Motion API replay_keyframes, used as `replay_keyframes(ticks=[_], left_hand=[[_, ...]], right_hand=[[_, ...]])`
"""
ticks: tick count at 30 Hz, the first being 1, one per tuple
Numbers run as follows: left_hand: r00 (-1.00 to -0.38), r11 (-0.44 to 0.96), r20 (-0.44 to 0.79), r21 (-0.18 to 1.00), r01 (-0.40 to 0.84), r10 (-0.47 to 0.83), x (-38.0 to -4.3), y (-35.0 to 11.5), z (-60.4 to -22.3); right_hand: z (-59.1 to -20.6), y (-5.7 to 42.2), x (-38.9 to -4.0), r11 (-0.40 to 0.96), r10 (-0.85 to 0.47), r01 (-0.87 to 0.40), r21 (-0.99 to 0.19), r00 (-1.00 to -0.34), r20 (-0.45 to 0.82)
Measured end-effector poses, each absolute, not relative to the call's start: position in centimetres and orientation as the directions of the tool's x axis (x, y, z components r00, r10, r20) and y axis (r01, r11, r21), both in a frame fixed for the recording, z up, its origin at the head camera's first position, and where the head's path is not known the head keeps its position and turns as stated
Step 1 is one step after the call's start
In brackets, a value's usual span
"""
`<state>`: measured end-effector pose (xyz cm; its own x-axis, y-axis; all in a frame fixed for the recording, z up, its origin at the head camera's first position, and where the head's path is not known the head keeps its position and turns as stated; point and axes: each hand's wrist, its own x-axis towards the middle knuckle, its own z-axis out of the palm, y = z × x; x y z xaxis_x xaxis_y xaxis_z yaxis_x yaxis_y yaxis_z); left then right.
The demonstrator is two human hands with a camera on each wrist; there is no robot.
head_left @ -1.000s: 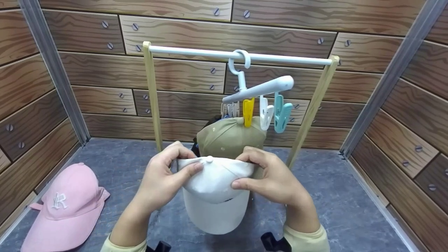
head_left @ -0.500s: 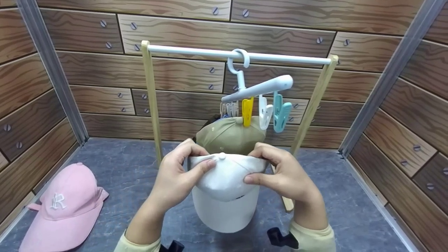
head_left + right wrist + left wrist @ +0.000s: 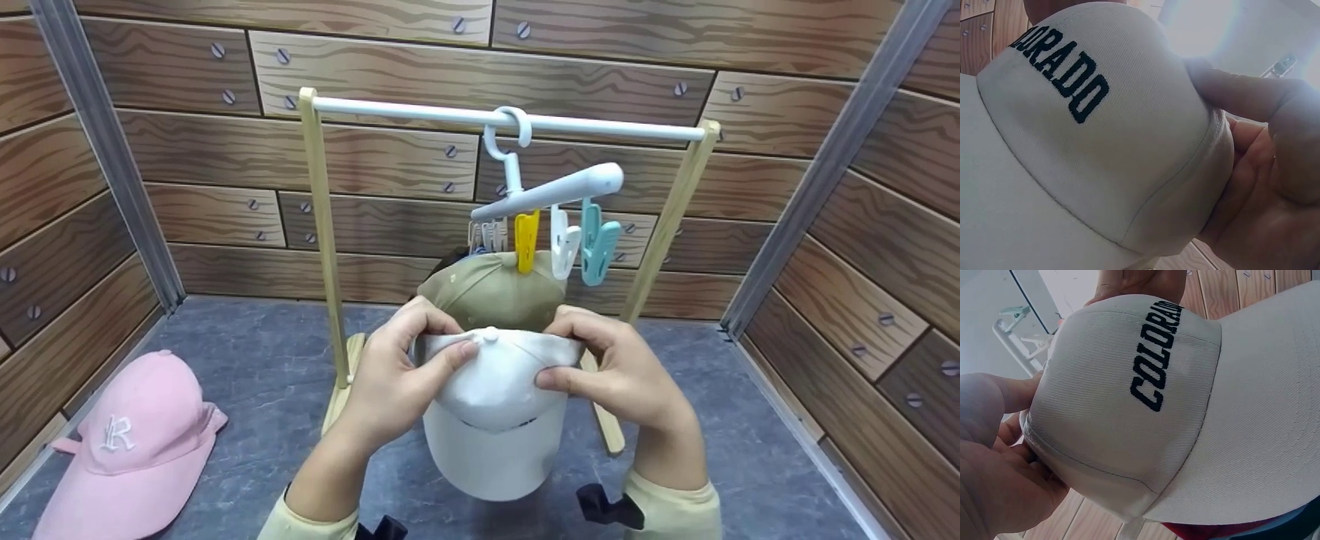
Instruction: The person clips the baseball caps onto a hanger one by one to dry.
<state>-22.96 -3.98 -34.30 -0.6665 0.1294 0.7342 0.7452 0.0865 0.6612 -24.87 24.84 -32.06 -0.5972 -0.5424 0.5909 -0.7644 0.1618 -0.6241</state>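
Note:
A white baseball cap [image 3: 501, 394] hangs brim down between my two hands, below the hanger. Dark COLORADO lettering runs across its front in both wrist views. My left hand [image 3: 397, 379] pinches the top of the crown on the left, thumb in front and fingers behind. On the opposite side my right hand [image 3: 619, 367] pinches the crown the same way. Just behind, an olive cap [image 3: 491, 289] hangs from a yellow clip [image 3: 526, 241] on the pale blue hanger [image 3: 555, 191]. Beside that clip dangle a white clip [image 3: 564, 244] and a teal clip [image 3: 599, 247], both holding nothing.
The hanger hooks over a white rail [image 3: 405, 110] on a wooden stand [image 3: 324, 225]. A pink cap [image 3: 142, 442] with a white R lies on the grey floor [image 3: 247, 420] at left. Several wire clips [image 3: 487, 236] and something dark show behind the olive cap. Wood-patterned walls surround everything.
Both hands have carried the white cap to the right, still pinching its crown, until it sits more directly below the yellow clip. The view has shifted slightly.

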Motion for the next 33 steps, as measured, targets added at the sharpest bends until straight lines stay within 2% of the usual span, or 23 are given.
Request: replay_keyframes(ticks=[11, 22, 33], left_hand=[[-0.672, 0.098, 0.73, 0.665, 0.74, 0.125, -23.1, -3.4, -34.0], [-0.656, 0.061, 0.746, 0.654, 0.754, 0.115, -23.5, -2.9, -33.3], [-0.62, 0.066, 0.777, 0.617, 0.784, 0.11, -23.8, -2.2, -32.5]], right_hand=[[-32.0, 25.0, -25.0, 0.171, -0.517, -0.747, -0.643, -0.623, 0.587], [-32.2, 24.9, -25.7, 0.051, -0.497, -0.816, -0.576, -0.521, 0.694], [-31.9, 25.3, -26.0, 0.053, -0.465, -0.822, -0.567, -0.523, 0.714]])
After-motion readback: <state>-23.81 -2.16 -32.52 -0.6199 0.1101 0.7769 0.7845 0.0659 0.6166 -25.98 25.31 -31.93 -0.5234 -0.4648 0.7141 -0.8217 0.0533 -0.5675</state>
